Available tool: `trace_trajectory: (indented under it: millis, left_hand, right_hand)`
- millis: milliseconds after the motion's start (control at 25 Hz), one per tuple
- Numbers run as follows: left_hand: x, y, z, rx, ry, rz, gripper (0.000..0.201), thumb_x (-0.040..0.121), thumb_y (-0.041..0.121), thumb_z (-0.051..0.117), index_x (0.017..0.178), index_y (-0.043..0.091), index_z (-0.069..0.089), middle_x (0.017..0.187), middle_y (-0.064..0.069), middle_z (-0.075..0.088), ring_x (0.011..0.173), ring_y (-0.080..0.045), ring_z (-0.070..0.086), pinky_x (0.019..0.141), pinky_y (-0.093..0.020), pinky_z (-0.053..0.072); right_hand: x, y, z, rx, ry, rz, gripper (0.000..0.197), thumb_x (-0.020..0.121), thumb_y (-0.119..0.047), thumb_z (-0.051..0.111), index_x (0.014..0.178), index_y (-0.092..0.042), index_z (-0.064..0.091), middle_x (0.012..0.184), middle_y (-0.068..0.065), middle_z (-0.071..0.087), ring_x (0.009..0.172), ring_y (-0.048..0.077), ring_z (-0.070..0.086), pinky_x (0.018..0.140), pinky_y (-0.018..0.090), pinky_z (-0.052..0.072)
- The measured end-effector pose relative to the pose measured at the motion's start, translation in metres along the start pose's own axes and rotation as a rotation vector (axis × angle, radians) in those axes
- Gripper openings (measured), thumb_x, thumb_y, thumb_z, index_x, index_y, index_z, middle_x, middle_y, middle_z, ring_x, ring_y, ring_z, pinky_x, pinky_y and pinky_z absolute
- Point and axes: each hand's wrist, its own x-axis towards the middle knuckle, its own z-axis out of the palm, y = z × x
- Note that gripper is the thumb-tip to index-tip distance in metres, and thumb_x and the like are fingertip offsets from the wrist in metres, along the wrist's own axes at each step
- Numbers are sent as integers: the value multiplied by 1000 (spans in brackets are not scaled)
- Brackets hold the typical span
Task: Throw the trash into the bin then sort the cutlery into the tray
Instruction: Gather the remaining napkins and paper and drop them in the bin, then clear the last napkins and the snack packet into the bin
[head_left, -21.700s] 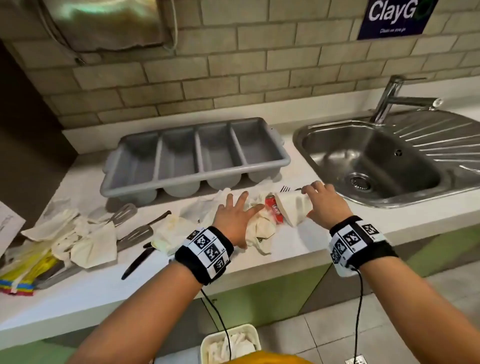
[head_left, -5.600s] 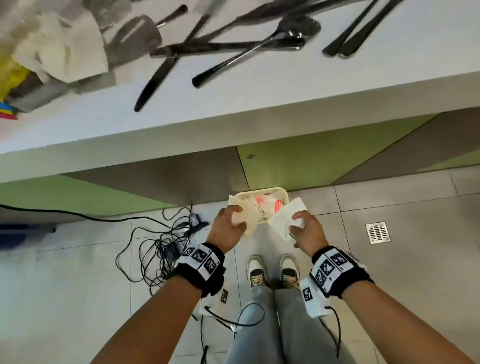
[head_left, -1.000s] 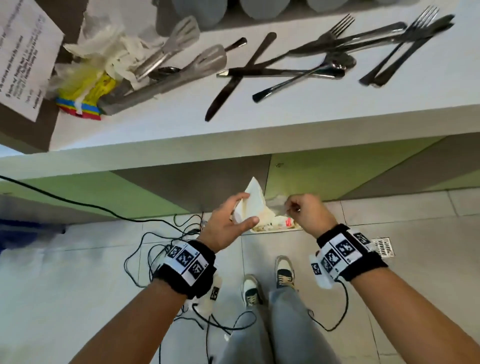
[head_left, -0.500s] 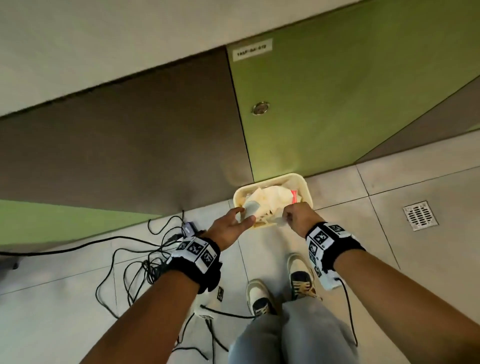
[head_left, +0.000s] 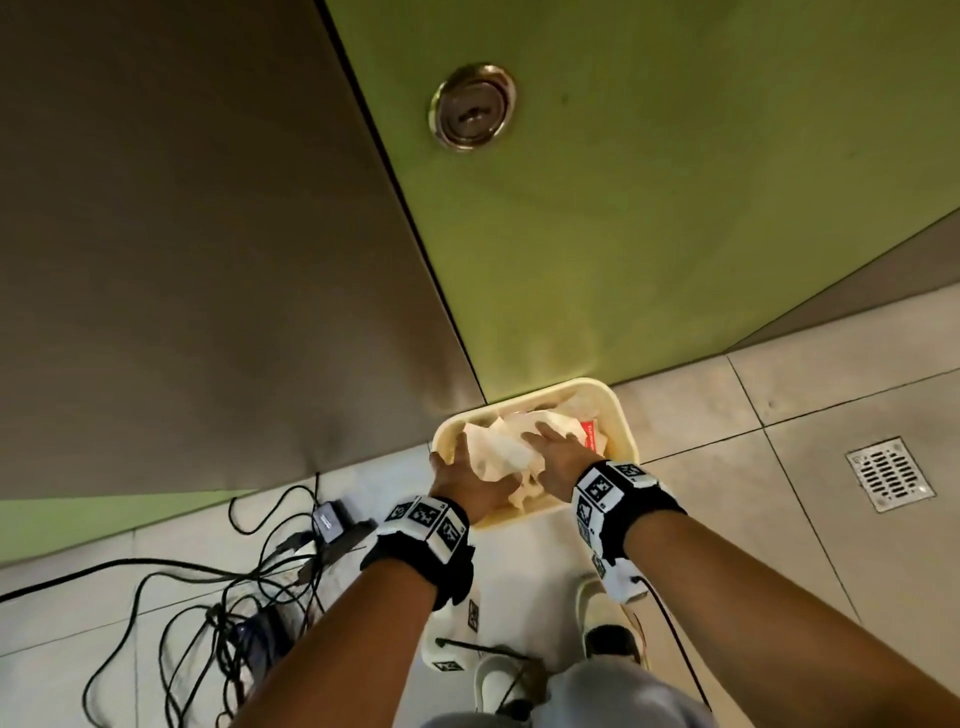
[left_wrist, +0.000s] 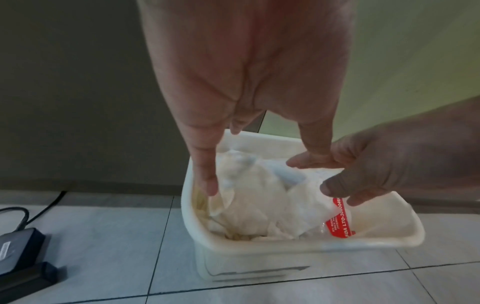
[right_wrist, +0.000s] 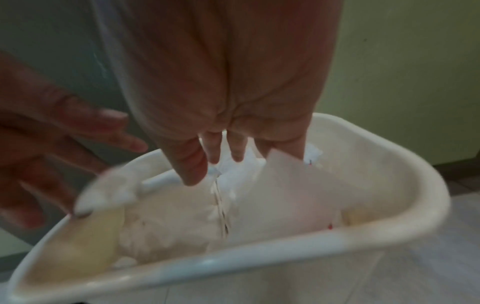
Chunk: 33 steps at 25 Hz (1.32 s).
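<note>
Floor, left: tangle of cables (head_left: 218, 597) and a black adapter (head_left: 327, 519), well clear of the bin. Left hand (head_left: 467, 480) over the bin's left edge, fingers (left_wrist: 205, 174) straight and apart, lying flat on the crumpled paper trash (head_left: 506, 452), gripping nothing. Bin (head_left: 621, 415) sits on the floor against the cabinet front, heaped to the rim; a red-labelled wrapper (left_wrist: 339, 218) lies near its right edge. Right hand (head_left: 558, 454) on the pile's right side, fingers (right_wrist: 192, 164) extended and spread, also flat on paper. Judgement: step is packing trash down. Press straight down with both palms evenly so the light bin doesn't tip or slide, and nothing spills over the rim. Cutlery and tray not in view; sorting not started.
</note>
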Motion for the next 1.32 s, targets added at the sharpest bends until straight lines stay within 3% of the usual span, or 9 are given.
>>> trace_trajectory:
  millis: [120, 280, 560, 680, 800, 960, 1040, 1160, 1320]
  left_hand:
    - [-13, 1, 1, 54, -30, 4, 93, 82, 44, 62, 151, 22, 4, 159, -10, -2, 141, -27, 32, 112, -31, 32]
    - [-70, 12, -23, 114, 1, 75, 60, 88, 35, 58, 142, 17, 37, 148, -10, 35, 134, -24, 41, 108, -28, 34]
    - [-268, 80, -121, 121, -58, 350, 37, 89, 27, 60, 124, 17, 58, 121, -3, 62, 96, -16, 57, 85, -18, 39]
    - [-371, 110, -182, 126, -43, 472, 33, 88, 27, 60, 120, 17, 61, 113, 0, 67, 98, -15, 60, 90, -20, 44]
    - [-455, 126, -249, 21, 118, 521, 30, 90, 26, 59, 118, 17, 62, 98, 4, 66, 90, -8, 60, 70, 2, 40]
    - [-531, 122, -314, -239, 418, 525, 21, 88, 25, 61, 109, 24, 62, 80, 10, 59, 69, -6, 55, 51, 0, 39]
    - [-548, 108, -340, -327, 587, 491, 20, 87, 25, 62, 107, 24, 63, 80, 12, 60, 69, -5, 56, 57, -8, 42]
    - [-550, 82, -377, -387, 837, 406, 25, 85, 23, 64, 110, 19, 64, 100, 2, 66, 94, -18, 63, 75, -23, 46]
    - [-532, 47, -428, -193, 1132, 260, 44, 77, 24, 72, 119, 15, 62, 127, -11, 56, 112, -28, 58, 91, -27, 44]
  right_hand:
    - [-19, 7, 2, 61, 128, 31, 70, 87, -9, 48, 148, -21, 16, 160, 2, 7, 145, 33, 14, 118, 44, 24]
    - [-89, 6, -15, 181, 151, 76, 59, 86, -8, 50, 142, -18, 34, 152, 8, 28, 137, 29, 34, 114, 39, 33]
    - [-298, -65, -108, 87, 112, -108, 45, 89, -17, 53, 133, -16, 47, 137, 9, 51, 126, 22, 49, 107, 30, 39]
    - [-391, -111, -164, 0, 85, -252, 42, 89, -20, 53, 131, -18, 49, 129, 6, 58, 118, 20, 55, 96, 25, 42]
    - [-454, -167, -225, -107, 109, -423, 39, 89, -23, 55, 128, -21, 51, 125, 3, 59, 106, 20, 58, 80, 18, 37]
    - [-503, -236, -288, -217, 226, -610, 38, 88, -23, 58, 125, -17, 54, 123, 6, 60, 88, 15, 52, 80, 23, 39]
    - [-516, -265, -308, -221, 304, -666, 38, 87, -20, 58, 125, -17, 54, 123, 5, 60, 85, 11, 48, 77, 20, 36]
    - [-521, -305, -328, -184, 375, -730, 33, 87, -18, 58, 121, -14, 58, 119, 5, 62, 87, 11, 52, 72, 18, 40]
    - [-511, -369, -345, -239, 440, -746, 30, 86, -17, 58, 116, -13, 61, 118, 8, 63, 107, 24, 59, 90, 27, 45]
